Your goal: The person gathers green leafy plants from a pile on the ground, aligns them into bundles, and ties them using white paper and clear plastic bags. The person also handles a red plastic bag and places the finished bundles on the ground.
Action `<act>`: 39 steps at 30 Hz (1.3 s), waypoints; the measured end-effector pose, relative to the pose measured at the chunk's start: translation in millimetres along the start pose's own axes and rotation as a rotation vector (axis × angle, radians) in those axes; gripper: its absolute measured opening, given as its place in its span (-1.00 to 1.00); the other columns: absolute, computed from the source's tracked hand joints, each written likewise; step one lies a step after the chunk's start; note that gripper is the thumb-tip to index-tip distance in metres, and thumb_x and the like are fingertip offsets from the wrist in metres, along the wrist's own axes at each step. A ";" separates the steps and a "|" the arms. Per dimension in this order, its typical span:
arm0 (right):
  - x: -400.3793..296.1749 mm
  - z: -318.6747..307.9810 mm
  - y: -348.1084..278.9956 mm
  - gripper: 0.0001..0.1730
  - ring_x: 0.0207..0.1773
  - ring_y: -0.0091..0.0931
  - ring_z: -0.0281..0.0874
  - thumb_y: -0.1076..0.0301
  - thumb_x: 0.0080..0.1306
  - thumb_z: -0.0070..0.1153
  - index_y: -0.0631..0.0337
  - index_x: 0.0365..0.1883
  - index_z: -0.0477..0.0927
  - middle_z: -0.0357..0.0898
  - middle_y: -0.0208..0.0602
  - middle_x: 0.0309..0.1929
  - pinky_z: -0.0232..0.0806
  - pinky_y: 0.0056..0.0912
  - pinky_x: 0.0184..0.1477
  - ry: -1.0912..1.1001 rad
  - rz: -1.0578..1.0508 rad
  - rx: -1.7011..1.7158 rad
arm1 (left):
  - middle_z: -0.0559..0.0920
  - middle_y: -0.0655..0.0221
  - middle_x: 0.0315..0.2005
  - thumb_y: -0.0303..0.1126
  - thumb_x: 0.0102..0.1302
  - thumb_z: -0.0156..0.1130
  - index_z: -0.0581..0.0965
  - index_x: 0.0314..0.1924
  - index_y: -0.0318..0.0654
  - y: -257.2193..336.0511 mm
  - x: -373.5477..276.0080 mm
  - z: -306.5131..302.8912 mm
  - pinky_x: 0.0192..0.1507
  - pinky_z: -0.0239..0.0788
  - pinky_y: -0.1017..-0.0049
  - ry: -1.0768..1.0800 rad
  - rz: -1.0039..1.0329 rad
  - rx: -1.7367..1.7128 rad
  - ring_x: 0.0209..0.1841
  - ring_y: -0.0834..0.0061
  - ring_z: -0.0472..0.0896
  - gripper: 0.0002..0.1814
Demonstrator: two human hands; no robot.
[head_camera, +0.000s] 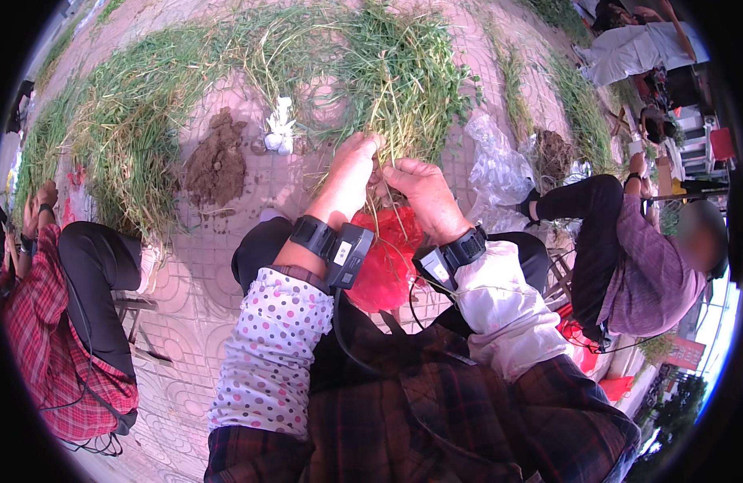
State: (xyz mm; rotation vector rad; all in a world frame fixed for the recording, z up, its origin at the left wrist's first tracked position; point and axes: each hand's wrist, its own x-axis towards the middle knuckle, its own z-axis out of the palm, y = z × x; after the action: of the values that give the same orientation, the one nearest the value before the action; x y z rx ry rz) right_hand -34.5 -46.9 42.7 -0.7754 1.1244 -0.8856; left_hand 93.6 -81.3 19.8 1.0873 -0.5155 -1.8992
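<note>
My left hand (358,162) and my right hand (421,186) are close together in front of me, both with fingers closed on thin grass stalks (388,130). The stalks run up from my fingers into a large heap of cut green grass (407,66) on the paving. Some loose stalks dangle below my hands over a red plastic bag (383,259), which lies between my knees. Both wrists carry black strapped devices. The stalk ends between my fingers are partly hidden.
A brown soil pile (216,163) and white knotted bundles (279,128) lie ahead on the left. Clear plastic bags (498,163) lie on the right. Seated people flank me, one in a red checked shirt (87,386), one in a purple top (655,278). More grass (130,133) covers paving on the left.
</note>
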 end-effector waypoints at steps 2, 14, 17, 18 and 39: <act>-8.9 1.1 0.6 -0.86 -0.48 -0.65 0.45 0.41 0.32 0.01 0.25 -0.36 0.58 0.57 -0.41 -0.46 0.33 -0.60 -0.38 -0.019 -0.013 -0.110 | 0.54 0.37 -0.33 -0.21 0.41 -0.06 0.37 -0.25 -0.12 -3.2 4.7 -7.7 -0.60 0.34 0.47 0.011 0.033 0.058 -0.51 0.52 0.50 -0.83; -42.7 7.0 32.3 -0.79 -0.55 -0.17 0.36 0.36 0.22 0.03 0.31 -0.54 0.44 0.35 0.06 -0.59 0.25 -0.24 -0.42 0.000 -0.248 -0.837 | 0.41 0.55 -0.57 -0.13 0.45 -0.14 0.43 -0.18 -0.16 -1.3 1.6 -8.1 -0.55 0.18 0.62 -0.041 -0.006 -0.311 -0.60 0.66 0.32 -0.72; -49.4 12.9 28.6 -0.77 -0.50 -0.08 0.36 0.35 0.21 0.05 0.32 -0.56 0.43 0.39 0.08 -0.56 0.27 -0.23 -0.41 0.033 -0.265 -0.920 | 0.29 0.63 -0.64 -0.13 0.44 -0.12 0.43 -0.17 -0.16 -1.0 2.8 -15.6 -0.57 0.07 0.66 -0.246 -0.073 -0.458 -0.64 0.74 0.22 -0.72; -46.7 9.4 31.7 -0.78 -0.53 -0.23 0.41 0.30 0.23 0.10 0.29 -0.48 0.51 0.44 -0.01 -0.57 0.30 -0.29 -0.39 -0.031 -0.293 -0.908 | 0.21 0.67 -0.67 -0.11 0.43 -0.11 0.42 -0.18 -0.16 5.4 -3.1 -10.5 -0.59 0.00 0.68 -0.190 -0.061 -0.416 -0.67 0.78 0.14 -0.71; 200.3 -119.1 115.5 -0.91 -0.28 -0.28 0.58 0.39 0.05 0.08 0.17 -0.45 0.56 0.58 -0.24 -0.44 0.43 -0.22 -0.25 0.474 -0.407 -1.450 | 0.16 0.68 -0.67 0.01 0.43 -0.16 0.40 -0.21 -0.11 55.4 -38.6 -44.1 -0.59 -0.07 0.68 -0.112 0.195 -0.391 -0.67 0.78 0.06 -0.64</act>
State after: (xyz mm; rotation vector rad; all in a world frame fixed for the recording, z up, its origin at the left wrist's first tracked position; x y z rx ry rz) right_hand -90.0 -183.0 -171.9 -2.0928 2.0794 -0.4508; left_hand 166.7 -76.2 53.4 0.6556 -0.2818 -1.7977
